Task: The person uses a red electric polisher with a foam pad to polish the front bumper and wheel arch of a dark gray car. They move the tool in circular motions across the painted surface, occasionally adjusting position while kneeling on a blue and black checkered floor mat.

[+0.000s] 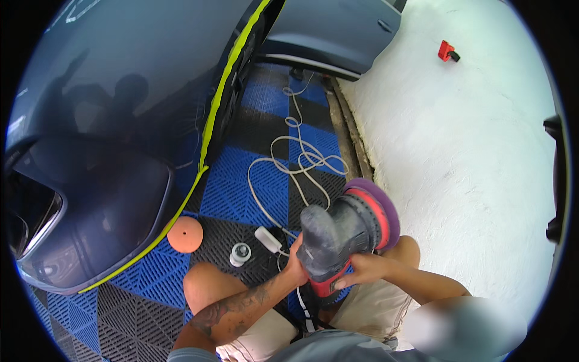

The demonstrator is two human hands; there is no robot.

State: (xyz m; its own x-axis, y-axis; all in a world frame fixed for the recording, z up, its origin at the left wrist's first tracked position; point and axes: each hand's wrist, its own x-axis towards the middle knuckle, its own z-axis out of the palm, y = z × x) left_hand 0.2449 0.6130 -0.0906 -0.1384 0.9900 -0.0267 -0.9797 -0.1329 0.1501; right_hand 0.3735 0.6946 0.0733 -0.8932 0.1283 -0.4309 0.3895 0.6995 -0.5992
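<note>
Both of my hands hold a black and red car polisher (339,240) above my lap. My left hand (297,267) grips the side of its body, while my right hand (362,271) is around the red handle, thumb on top. The polisher is tilted, its purple foam pad (390,212) facing up and right towards the wall. On the floor to the left lies an orange round polishing pad (185,234) with a small centre hole. Between it and my left knee stands a small white container (240,254). A white power-strip or connector block (268,240) lies near my left hand.
A dark car body (113,113) with yellow-green masking tape (226,86) along its edge fills the left. Its open door (330,31) reaches towards a white wall (452,135). Looped white cable (294,172) lies on blue and black floor tiles (244,181). A red object hangs on the wall (445,51).
</note>
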